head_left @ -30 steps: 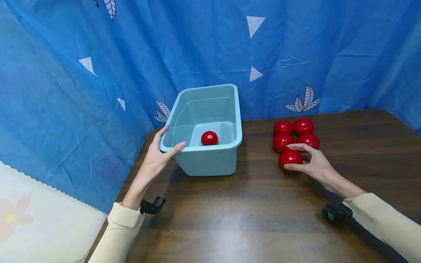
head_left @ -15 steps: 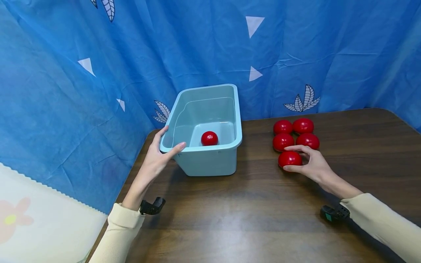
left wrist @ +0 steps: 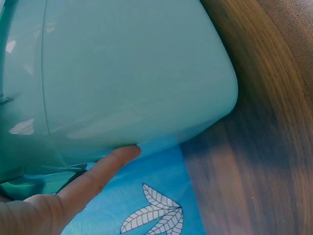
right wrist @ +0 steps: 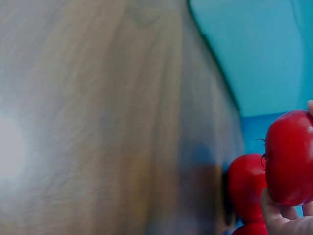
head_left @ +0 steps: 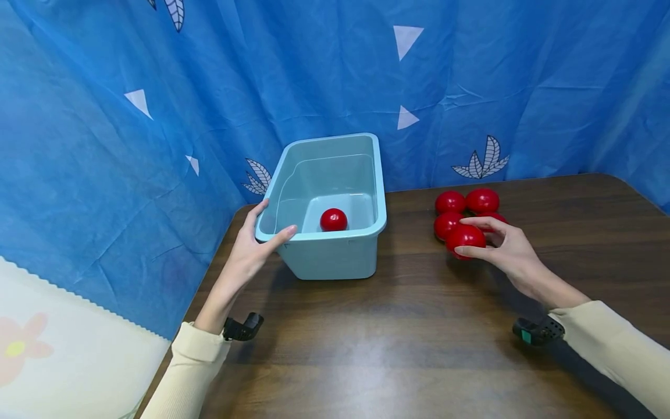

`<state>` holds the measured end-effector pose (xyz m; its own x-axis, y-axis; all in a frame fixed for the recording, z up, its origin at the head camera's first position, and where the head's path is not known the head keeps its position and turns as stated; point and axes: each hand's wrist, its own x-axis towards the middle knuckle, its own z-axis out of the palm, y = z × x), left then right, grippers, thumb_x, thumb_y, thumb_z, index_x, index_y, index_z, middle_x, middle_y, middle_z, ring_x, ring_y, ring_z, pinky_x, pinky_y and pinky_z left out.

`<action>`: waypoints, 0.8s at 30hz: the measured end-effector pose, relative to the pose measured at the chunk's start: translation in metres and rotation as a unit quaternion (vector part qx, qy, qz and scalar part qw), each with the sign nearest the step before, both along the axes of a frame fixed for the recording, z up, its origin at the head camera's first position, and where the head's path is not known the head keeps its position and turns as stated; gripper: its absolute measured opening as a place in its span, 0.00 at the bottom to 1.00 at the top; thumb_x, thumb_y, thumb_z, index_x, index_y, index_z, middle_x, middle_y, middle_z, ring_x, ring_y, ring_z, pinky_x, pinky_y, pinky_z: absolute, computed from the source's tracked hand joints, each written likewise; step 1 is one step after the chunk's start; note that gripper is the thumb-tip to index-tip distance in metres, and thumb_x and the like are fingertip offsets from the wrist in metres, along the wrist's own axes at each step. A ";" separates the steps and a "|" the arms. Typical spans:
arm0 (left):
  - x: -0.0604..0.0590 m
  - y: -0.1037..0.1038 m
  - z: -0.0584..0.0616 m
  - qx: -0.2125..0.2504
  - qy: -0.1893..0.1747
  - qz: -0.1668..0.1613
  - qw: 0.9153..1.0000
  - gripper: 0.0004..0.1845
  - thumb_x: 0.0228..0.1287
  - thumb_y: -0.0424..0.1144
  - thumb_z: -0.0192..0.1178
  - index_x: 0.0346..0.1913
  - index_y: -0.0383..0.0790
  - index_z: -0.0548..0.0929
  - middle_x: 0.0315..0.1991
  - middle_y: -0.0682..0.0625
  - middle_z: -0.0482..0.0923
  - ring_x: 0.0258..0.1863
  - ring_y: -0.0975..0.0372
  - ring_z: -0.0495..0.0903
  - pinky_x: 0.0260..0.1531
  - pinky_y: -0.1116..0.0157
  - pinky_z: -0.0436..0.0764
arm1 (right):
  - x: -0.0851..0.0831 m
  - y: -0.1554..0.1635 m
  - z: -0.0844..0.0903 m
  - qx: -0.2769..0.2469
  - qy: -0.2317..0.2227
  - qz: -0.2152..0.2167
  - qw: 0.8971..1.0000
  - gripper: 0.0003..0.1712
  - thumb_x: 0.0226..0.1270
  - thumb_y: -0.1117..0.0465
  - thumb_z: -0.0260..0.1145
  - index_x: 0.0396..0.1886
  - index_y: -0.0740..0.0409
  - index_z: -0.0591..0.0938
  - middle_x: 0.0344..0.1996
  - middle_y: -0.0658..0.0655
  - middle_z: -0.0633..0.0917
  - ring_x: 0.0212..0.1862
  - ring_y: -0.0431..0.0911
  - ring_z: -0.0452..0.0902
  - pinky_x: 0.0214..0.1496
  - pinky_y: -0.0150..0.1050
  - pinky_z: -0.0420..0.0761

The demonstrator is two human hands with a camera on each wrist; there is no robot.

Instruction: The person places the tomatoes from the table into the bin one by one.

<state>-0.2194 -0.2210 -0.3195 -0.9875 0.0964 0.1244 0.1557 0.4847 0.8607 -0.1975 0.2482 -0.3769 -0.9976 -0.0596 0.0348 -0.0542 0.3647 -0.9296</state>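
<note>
In the head view, a light blue plastic bin (head_left: 330,258) stands on the table, with one red tomato (head_left: 333,220) on its floor. My left hand (head_left: 245,256) grips the bin's near left corner, thumb over the front rim and fingers along the outer side. At the right, my right hand (head_left: 515,259) pinches a tomato (head_left: 466,241) between thumb and fingers, slightly above the tabletop. The right wrist view shows this held tomato (right wrist: 289,159) with its small dark stem. Behind it several more tomatoes (head_left: 450,202) sit close together, one partly hidden by my fingers.
The dark wooden table (head_left: 377,349) reaches back to a blue patterned curtain (head_left: 324,70). A white cloth with a flower print (head_left: 68,343) hangs at the lower left. Black wrist devices (head_left: 243,327) sit on both forearms.
My right hand has lifted the front tomato off the table, slightly up and to the right in the head view. My left hand and the bin have stayed in place.
</note>
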 end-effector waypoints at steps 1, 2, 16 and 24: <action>0.000 0.000 0.000 0.000 -0.001 0.000 1.000 0.53 0.69 0.57 0.67 0.85 0.45 0.47 0.81 0.39 0.55 0.74 0.43 0.63 0.71 0.38 0.67 | 0.000 0.000 0.003 -0.004 0.000 -0.002 1.000 0.35 0.70 0.58 0.74 0.74 0.51 0.73 0.70 0.59 0.68 0.61 0.51 0.68 0.48 0.28 0.83; 0.000 0.000 0.000 -0.001 -0.001 0.000 1.000 0.53 0.69 0.57 0.67 0.85 0.46 0.47 0.81 0.39 0.55 0.75 0.43 0.63 0.71 0.38 0.67 | 0.000 0.000 0.007 -0.010 -0.001 -0.003 1.000 0.35 0.71 0.58 0.74 0.74 0.51 0.73 0.70 0.57 0.68 0.61 0.49 0.67 0.49 0.28 0.83; -0.001 -0.001 0.000 0.004 -0.002 0.002 1.000 0.53 0.69 0.57 0.67 0.85 0.46 0.47 0.80 0.39 0.55 0.74 0.44 0.63 0.72 0.39 0.66 | -0.016 -0.031 0.076 -0.079 -0.007 0.002 0.997 0.36 0.71 0.57 0.74 0.76 0.43 0.72 0.72 0.49 0.68 0.66 0.44 0.66 0.50 0.31 0.85; 0.000 0.000 -0.002 0.008 -0.007 0.004 1.000 0.53 0.68 0.57 0.67 0.85 0.46 0.47 0.80 0.39 0.56 0.73 0.44 0.64 0.71 0.40 0.68 | -0.031 -0.071 0.113 -0.130 0.013 0.037 0.991 0.36 0.68 0.60 0.75 0.74 0.43 0.74 0.73 0.52 0.66 0.73 0.53 0.59 0.51 0.33 0.86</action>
<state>-0.2196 -0.2210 -0.3210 -0.9898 0.0869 0.1126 0.1405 0.4728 0.8699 -0.2289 0.1775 -0.2643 -0.9894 -0.1179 0.0849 -0.0975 0.1062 -0.9895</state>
